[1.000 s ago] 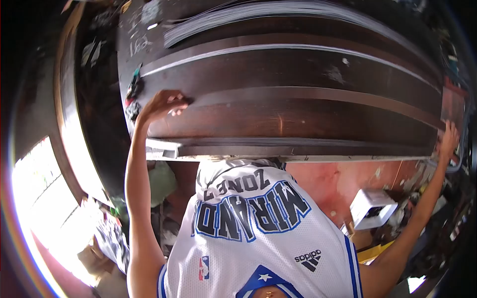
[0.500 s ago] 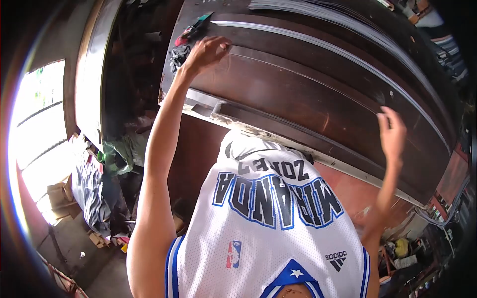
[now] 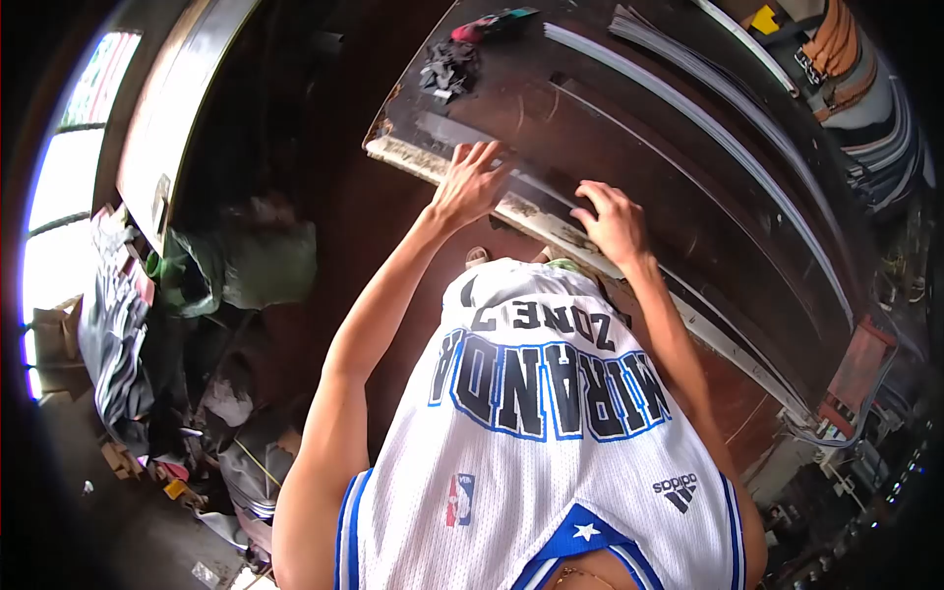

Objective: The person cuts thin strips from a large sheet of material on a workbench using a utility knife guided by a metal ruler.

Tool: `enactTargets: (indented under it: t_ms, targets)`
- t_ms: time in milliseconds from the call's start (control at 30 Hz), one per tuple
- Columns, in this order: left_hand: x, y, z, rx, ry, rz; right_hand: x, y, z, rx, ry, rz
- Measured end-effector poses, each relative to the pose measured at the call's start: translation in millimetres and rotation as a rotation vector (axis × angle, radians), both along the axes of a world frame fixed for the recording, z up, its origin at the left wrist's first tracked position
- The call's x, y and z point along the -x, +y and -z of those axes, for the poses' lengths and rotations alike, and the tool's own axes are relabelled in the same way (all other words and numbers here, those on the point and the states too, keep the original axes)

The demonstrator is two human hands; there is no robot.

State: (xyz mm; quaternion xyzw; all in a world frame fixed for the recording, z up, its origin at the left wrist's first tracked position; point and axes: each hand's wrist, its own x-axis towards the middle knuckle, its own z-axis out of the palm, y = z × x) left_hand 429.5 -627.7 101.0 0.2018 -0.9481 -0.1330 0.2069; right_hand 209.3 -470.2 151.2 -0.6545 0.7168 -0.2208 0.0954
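A long dark strip [image 3: 546, 188] lies along the near edge of the dark-topped table [image 3: 521, 84]. My left hand [image 3: 470, 184] is over this strip near its left part, fingers bent and slightly apart, fingertips right at it. To the right, my right hand [image 3: 615, 226] hovers at the same strip with curled fingers and the thumb held away from them. Farther back on the tabletop run a thin dark strip [image 3: 678, 162] and a bundle of pale grey strips [image 3: 688, 103].
Crumpled black scraps [image 3: 450, 69] lie at the table's far left corner. A second stack of strips [image 3: 723, 84] sits at the back. Belts with buckles [image 3: 831, 44] hang at upper right. Bags and a green plastic sack [image 3: 246, 265] crowd the left.
Both hands have come down to the near edge of the table and closer together; the right hand moved left. The view has shifted, so the table appears farther right.
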Motion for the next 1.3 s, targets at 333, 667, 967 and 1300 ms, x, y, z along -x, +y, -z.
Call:
enactTargets:
  t_ms: [333, 667, 967, 1300]
  targets:
    - [82, -57, -13, 0.182, 0.101, 0.15, 79, -13, 2, -0.107, -0.088, 0.052]
    - [96, -26, 11, -0.065, 0.31, -0.045, 81, -35, 9, -0.093, -0.009, 0.066]
    - [-14, 88, 93, -0.684, 0.532, -0.531, 95, -58, 19, -0.241, -0.094, 0.076]
    - [-176, 308, 254, -1.273, -0.252, -1.05, 99, -64, 16, -0.349, -0.062, 0.008]
